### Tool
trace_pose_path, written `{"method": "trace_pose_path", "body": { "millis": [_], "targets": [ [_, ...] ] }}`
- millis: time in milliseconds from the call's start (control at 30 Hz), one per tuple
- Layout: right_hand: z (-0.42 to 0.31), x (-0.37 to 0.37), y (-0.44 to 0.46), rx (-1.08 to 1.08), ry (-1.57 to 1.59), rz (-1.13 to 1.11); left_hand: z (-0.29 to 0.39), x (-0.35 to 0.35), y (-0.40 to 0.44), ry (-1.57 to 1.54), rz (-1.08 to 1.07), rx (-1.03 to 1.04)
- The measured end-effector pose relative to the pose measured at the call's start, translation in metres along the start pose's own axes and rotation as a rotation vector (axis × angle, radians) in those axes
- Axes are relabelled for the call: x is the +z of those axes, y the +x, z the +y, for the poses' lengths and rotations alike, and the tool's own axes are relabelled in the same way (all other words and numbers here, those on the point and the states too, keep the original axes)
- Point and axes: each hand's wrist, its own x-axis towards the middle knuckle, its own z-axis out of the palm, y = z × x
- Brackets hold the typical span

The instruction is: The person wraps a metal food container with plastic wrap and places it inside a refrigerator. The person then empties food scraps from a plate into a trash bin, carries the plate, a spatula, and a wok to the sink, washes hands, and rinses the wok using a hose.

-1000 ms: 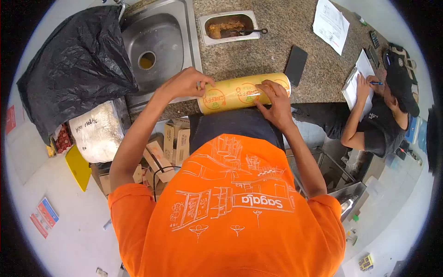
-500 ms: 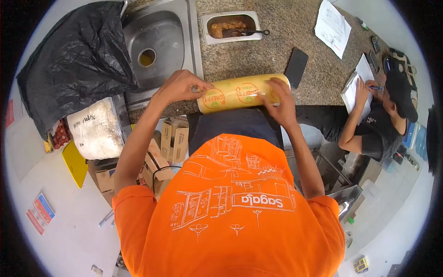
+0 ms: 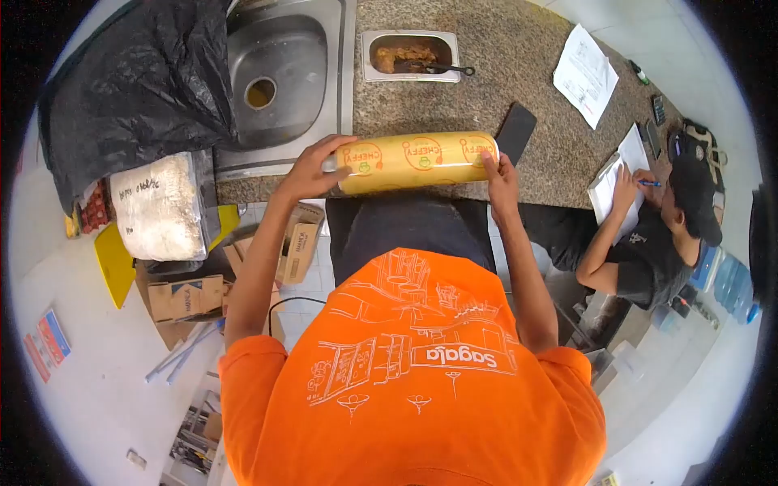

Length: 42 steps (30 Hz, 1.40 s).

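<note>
A yellow roll of cling film (image 3: pixel 421 164) printed with red "Cheffy" marks lies lengthwise at the counter's front edge, close to my body. Around its left end, my left hand (image 3: pixel 318 170) is closed with the thumb along the near side. My right hand (image 3: pixel 501 180) grips the opposite end, fingers bent at the rim. Just beyond that right end, a dark phone (image 3: pixel 516 134) rests on the counter. Behind the roll stands a metal food pan (image 3: pixel 373 71) containing brown food and a black-handled utensil (image 3: pixel 454 69).
A steel sink (image 3: pixel 334 89) is set into the granite counter (image 3: pixel 486 61) at left. Black plastic (image 3: pixel 146 89) covers things beside it, above a bag with white contents (image 3: pixel 158 211). A person in black (image 3: pixel 648 259) writes at right. Printed paper (image 3: pixel 585 73) lies farther back.
My right hand has moved from the top of the cling film roll to its right end. My left hand now wraps the left end. The view has shifted slightly.
</note>
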Motion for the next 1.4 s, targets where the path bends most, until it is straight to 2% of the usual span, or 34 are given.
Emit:
{"method": "trace_pose_path", "body": {
  "millis": [100, 167, 233, 300, 367, 433, 500, 567, 633, 667, 700, 733, 767, 800, 833, 867, 933, 967, 1033, 1067, 1133, 1200, 1267, 1400],
  "targets": [
    [-0.013, 0.002, 0.014, 0.052, -0.098, -0.061, 0.013, 0.017, -0.03, 0.066, 0.037, -0.057],
    [-0.018, 0.01, 0.024, 0.062, -0.171, -0.151, 0.023, 0.029, -0.057, -0.212, 0.038, -0.352],
    [-0.01, 0.023, 0.038, 0.052, -0.156, -0.243, 0.025, 0.051, -0.09, -0.16, 0.118, -0.36],
    [-0.006, 0.047, 0.049, -0.067, -0.318, -0.312, 0.032, 0.079, -0.12, -0.448, 0.276, -0.537],
    [-0.023, 0.077, 0.057, -0.089, -0.294, -0.461, 0.031, 0.117, -0.144, -0.504, 0.343, -0.576],
    [-0.047, 0.114, 0.056, -0.124, -0.434, -0.569, 0.027, 0.156, -0.156, -0.558, 0.399, -0.605],
    [-0.065, 0.147, 0.048, -0.388, -0.652, -0.664, 0.032, 0.194, -0.151, -0.749, 0.551, -0.611],
    [-0.068, 0.178, 0.045, -0.578, -0.747, -0.709, 0.048, 0.21, -0.136, -0.756, 0.594, -0.644],
    [-0.051, 0.21, 0.056, -0.632, -0.736, -0.804, 0.061, 0.218, -0.119, -0.804, 0.692, -0.672],
    [-0.056, 0.223, 0.057, -0.634, -0.733, -0.814, 0.059, 0.224, -0.114, -0.629, 0.659, -0.624],
    [-0.069, 0.235, 0.057, -0.619, -0.793, -0.981, 0.061, 0.227, -0.108, -0.629, 0.668, -0.631],
    [-0.076, 0.247, 0.058, -0.605, -0.851, -1.146, 0.063, 0.226, -0.1, -0.716, 0.679, -0.699],
    [-0.07, 0.262, 0.058, -0.605, -0.848, -1.152, 0.067, 0.225, -0.09, -0.804, 0.686, -0.767],
    [-0.061, 0.278, 0.059, -0.674, -0.898, -1.214, 0.078, 0.222, -0.074, -0.824, 0.781, -0.803],
    [-0.052, 0.289, 0.059, -0.741, -0.947, -1.27, 0.083, 0.218, -0.065, -0.819, 0.776, -0.807],
    [-0.041, 0.296, 0.057, -0.737, -0.942, -1.264, 0.086, 0.214, -0.056, -0.852, 0.741, -0.846],
    [-0.021, 0.3, 0.058, -0.8, -0.706, -1.479, 0.086, 0.207, -0.04, -0.887, 0.668, -0.883],
    [-0.017, 0.292, 0.059, -0.8, -0.704, -1.465, 0.089, 0.205, -0.031, -0.879, 0.656, -0.88],
    [-0.019, 0.261, 0.051, -1.023, -0.295, -1.17, 0.097, 0.198, -0.01, -0.918, 0.641, -0.942],
    [-0.043, 0.227, 0.046, -1.051, -0.34, -1.03, 0.096, 0.196, -0.001, -0.935, 0.621, -0.972],
    [-0.065, 0.166, 0.062, -0.865, -0.503, -1.071, 0.096, 0.192, 0.015, -0.936, 0.579, -0.983],
    [-0.061, 0.1, 0.075, -0.895, -0.482, -0.892, 0.094, 0.189, 0.026, -0.932, 0.535, -0.997],
    [-0.068, 0.046, 0.07, -0.771, -0.722, -0.831, 0.09, 0.188, 0.035, -0.966, 0.519, -1.01],
    [-0.058, 0.013, 0.05, -0.909, -0.606, -0.63, 0.099, 0.185, 0.047, -1.002, 0.523, -1.012]
  ]
}}
